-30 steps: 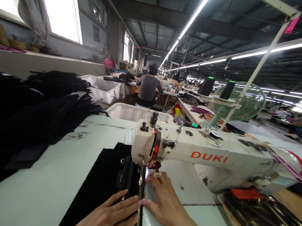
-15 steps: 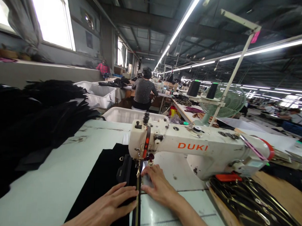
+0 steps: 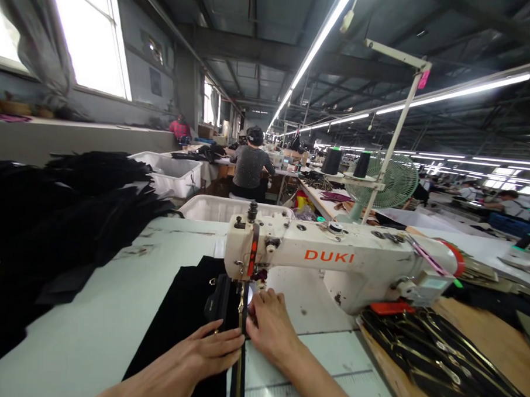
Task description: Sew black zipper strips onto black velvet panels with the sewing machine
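Observation:
A black fabric panel [image 3: 167, 317] lies on the sewing machine [image 3: 284, 252] bed, with a gold-toothed black zipper [image 3: 238, 373] running along its right edge to under the presser foot. My left hand [image 3: 205, 354] rests flat on the panel, fingers stretched out and fingertips on the zipper. Just right of the zipper, close to the foot, is my right hand [image 3: 272, 324]; its fingers are curled, with thumb and forefinger together at the tape's edge. A gold zipper pull [image 3: 241, 307] shows near the foot. A black tab with a gold ring [image 3: 213, 282] sits on the panel.
A big pile of black fabric pieces [image 3: 61, 230] covers the table's left side. More gold-toothed zippers [image 3: 442, 358] lie on a wooden board at right. White bins [image 3: 229, 208], thread cones [image 3: 332, 162] and a green fan [image 3: 393, 180] stand beyond. A person [image 3: 251, 166] sits ahead, facing away.
The right hand's thumb and forefinger have come together at the zipper's edge. My left hand stays flat in about the same place. The view has shifted slightly.

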A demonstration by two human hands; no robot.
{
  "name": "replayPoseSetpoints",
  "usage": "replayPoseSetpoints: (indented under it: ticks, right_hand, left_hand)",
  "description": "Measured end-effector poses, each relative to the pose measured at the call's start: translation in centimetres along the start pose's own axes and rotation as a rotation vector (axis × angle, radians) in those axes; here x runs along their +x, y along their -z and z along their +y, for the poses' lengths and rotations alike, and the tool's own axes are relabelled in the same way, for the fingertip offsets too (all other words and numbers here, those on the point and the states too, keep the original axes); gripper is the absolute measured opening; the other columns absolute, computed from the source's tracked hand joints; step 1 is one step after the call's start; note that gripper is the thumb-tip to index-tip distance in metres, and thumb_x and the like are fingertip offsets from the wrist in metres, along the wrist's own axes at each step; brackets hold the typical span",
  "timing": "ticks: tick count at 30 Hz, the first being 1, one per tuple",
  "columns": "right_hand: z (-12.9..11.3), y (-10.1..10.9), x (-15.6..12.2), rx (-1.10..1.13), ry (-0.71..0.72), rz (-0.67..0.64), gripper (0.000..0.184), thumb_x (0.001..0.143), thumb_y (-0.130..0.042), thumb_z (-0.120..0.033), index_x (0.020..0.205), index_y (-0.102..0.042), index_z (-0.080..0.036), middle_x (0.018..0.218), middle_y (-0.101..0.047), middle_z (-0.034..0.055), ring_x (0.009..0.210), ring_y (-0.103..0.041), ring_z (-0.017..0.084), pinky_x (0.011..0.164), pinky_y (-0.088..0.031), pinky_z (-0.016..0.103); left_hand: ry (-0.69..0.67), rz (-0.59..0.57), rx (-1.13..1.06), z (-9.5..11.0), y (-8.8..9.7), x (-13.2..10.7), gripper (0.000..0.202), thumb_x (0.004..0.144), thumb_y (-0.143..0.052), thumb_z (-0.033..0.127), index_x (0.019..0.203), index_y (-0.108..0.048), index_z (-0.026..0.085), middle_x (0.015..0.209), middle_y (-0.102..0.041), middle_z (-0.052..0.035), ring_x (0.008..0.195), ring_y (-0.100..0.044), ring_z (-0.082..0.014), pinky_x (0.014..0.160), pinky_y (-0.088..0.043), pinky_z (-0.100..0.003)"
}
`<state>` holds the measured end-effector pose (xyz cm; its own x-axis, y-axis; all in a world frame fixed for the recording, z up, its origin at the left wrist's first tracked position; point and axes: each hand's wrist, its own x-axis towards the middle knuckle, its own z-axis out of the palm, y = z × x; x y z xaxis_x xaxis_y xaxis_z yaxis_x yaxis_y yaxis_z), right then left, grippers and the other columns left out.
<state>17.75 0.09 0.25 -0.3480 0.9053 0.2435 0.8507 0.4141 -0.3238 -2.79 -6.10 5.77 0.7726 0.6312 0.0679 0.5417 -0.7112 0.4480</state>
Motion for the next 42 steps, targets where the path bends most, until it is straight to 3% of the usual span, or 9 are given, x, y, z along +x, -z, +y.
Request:
replayPoseSetpoints:
  ticks: [4,10,18,22,25,27,32,36,42]
  right_hand:
    - [0.1,0.0,0.6,-0.013,-0.029,0.000,0.009,0.080,-0.056,-0.012,0.088,-0.059,-0.015,0.092,-0.064,0.0121,0.098,-0.056,0.031,0.087,-0.041,0.045]
    - [1.6,0.5,1.2,0.054,0.134,-0.099,0.016,0.080,-0.061,-0.009,0.088,-0.055,-0.020,0.088,-0.064,0.0008,0.083,-0.061,0.017,0.073,-0.044,0.024]
    - [1.0,0.9,0.1,-0.035,0.190,-0.131,0.020,0.087,-0.055,-0.002,0.099,-0.059,-0.018,0.104,-0.065,0.0092,0.098,-0.061,0.024,0.084,-0.045,0.033]
    - [0.9,1.2,0.2,-0.031,0.100,-0.143,0.014,0.090,-0.058,-0.010,0.102,-0.062,-0.017,0.103,-0.067,0.0082,0.092,-0.064,0.021,0.079,-0.046,0.029]
    - [0.7,1.4,0.8,-0.013,0.012,-0.173,0.006,0.086,-0.063,-0.015,0.091,-0.065,-0.018,0.086,-0.069,0.0025,0.082,-0.067,0.018,0.070,-0.046,0.024]
    - [0.3,1.6,1.2,-0.031,-0.036,-0.176,0.005,0.084,-0.063,-0.015,0.084,-0.067,-0.017,0.083,-0.070,0.0040,0.082,-0.067,0.020,0.070,-0.046,0.026]
    - [-0.9,1.6,0.7,-0.115,-0.126,-0.085,0.015,0.088,-0.055,-0.012,0.098,-0.067,-0.014,0.105,-0.068,0.0131,0.103,-0.063,0.027,0.083,-0.046,0.033]
    - [-1.1,0.8,0.4,-0.147,-0.183,-0.059,0.017,0.094,-0.050,-0.017,0.100,-0.066,-0.015,0.098,-0.069,0.0121,0.094,-0.067,0.026,0.076,-0.048,0.032]
    - [-0.8,-0.3,3.3,-0.182,-0.218,-0.025,0.031,0.100,-0.038,-0.023,0.100,-0.068,-0.015,0.096,-0.070,0.0164,0.094,-0.067,0.028,0.073,-0.047,0.034]
  left_hand:
    - [-0.008,-0.010,0.046,0.6,0.5,0.6,0.057,0.083,-0.073,0.042,0.135,-0.059,0.023,0.141,-0.055,-0.0085,0.132,-0.048,-0.0317,0.113,-0.031,-0.049]
    - [-0.006,-0.054,0.032,0.7,1.0,1.0,0.055,0.086,-0.070,0.046,0.133,-0.061,0.020,0.138,-0.057,-0.0100,0.131,-0.049,-0.0320,0.113,-0.031,-0.049]
    - [-0.037,-0.014,-0.052,-0.3,0.5,1.0,0.055,0.082,-0.075,0.041,0.133,-0.061,0.025,0.136,-0.060,-0.0083,0.129,-0.052,-0.0304,0.114,-0.031,-0.048]
    - [-0.011,-0.044,-0.053,-0.1,0.6,1.1,0.056,0.083,-0.073,0.042,0.133,-0.060,0.023,0.137,-0.059,-0.0084,0.129,-0.052,-0.0300,0.115,-0.029,-0.049]
    - [-0.006,-0.071,-0.037,0.1,0.8,1.2,0.056,0.084,-0.071,0.045,0.134,-0.060,0.022,0.139,-0.058,-0.0077,0.130,-0.052,-0.0289,0.116,-0.027,-0.048]
    - [-0.019,-0.067,-0.038,0.2,0.8,1.3,0.056,0.084,-0.072,0.044,0.134,-0.060,0.022,0.139,-0.058,-0.0071,0.130,-0.052,-0.0284,0.116,-0.027,-0.047]
    - [-0.050,-0.007,-0.056,-0.1,0.6,1.3,0.054,0.083,-0.073,0.040,0.133,-0.060,0.025,0.136,-0.060,-0.0069,0.127,-0.054,-0.0293,0.115,-0.030,-0.050]
    - [-0.067,-0.044,-0.033,-0.6,0.3,1.3,0.057,0.083,-0.073,0.041,0.134,-0.060,0.022,0.136,-0.060,-0.0088,0.129,-0.053,-0.0291,0.116,-0.030,-0.048]
    - [-0.127,-0.020,-0.022,-1.1,0.2,1.5,0.053,0.085,-0.071,0.041,0.133,-0.061,0.022,0.133,-0.062,-0.0080,0.128,-0.054,-0.0280,0.116,-0.032,-0.045]
